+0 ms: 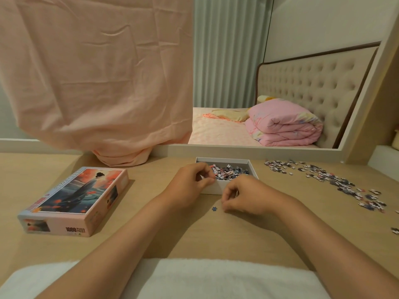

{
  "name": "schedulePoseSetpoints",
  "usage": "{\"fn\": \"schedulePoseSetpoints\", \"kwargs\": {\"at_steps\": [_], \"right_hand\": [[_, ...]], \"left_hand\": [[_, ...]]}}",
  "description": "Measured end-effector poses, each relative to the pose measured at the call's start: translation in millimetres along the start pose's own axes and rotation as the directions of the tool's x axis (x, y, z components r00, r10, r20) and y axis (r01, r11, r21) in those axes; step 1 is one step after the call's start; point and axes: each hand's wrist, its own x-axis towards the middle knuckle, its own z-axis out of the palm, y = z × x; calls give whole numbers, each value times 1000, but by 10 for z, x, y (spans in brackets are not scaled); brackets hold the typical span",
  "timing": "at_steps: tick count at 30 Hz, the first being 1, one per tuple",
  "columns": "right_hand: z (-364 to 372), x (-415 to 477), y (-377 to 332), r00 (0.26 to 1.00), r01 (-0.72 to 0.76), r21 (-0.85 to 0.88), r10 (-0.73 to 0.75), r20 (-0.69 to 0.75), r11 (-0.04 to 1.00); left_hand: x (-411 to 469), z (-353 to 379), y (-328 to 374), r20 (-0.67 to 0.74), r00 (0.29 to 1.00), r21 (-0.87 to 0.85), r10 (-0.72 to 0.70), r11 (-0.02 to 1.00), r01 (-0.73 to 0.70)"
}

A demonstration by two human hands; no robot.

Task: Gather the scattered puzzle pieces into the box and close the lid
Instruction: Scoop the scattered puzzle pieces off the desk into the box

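A white open box point(212, 188) stands at the middle back of the desk, with a heap of puzzle pieces point(228, 170) inside. My left hand point(192, 182) hovers at the box's near left corner, its curled fingertips pinching small pieces over the rim. My right hand point(244, 195) is in front of the box's near wall with curled fingers, and no piece shows in it. A single blue piece point(214, 209) lies on the desk just left of that hand. Many scattered pieces point(336, 180) cover the desk to the right. The illustrated lid point(75, 197) lies at the left.
A wooden desk point(194, 234) carries everything. A mirror point(259, 83) rises behind the box, half covered by a pink cloth point(97, 72) that reaches the desk behind the lid. A white towel point(194, 277) lies along the near edge. A few pieces point(395, 230) sit at the far right.
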Motion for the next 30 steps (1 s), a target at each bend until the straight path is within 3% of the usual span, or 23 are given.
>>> {"fn": "schedulePoseSetpoints", "kwargs": {"at_steps": [2,4,6,8,11,13,15,18,22,27,28,30], "right_hand": [[-75,67,6,971,-16,75,34,-239,997],[-142,152,20,879,-67,49,83,-469,997],[-158,216,46,838,-120,-9,97,-538,993],[-106,254,98,870,-137,-108,68,-489,985],[-30,274,173,909,-11,-181,-66,-412,983],[-3,264,162,940,70,-135,-111,-323,988],[40,231,105,984,95,-102,-109,-138,990],[141,201,62,993,118,-132,-115,25,984],[169,193,61,992,125,-108,-122,41,986],[146,151,44,995,93,-62,-91,30,994],[120,136,39,996,84,-40,-84,-10,996],[32,137,45,972,56,21,-50,-228,998]], "left_hand": [[112,9,12,-56,998,0,4,1000,-4],[230,17,1,-103,995,21,-16,1000,18],[327,41,-28,-105,994,117,-17,993,29],[363,85,-66,-78,997,276,1,961,21],[339,144,-187,-58,996,463,64,886,-30],[309,152,-277,-70,992,494,107,867,-59],[285,144,-326,-52,994,468,101,882,-65],[228,153,-329,42,996,453,80,887,-90],[192,172,-319,149,985,536,82,830,-150],[186,159,-303,163,985,523,57,841,-135],[185,159,-312,160,986,527,52,840,-129],[176,153,-317,138,989,538,53,834,-120]]}}
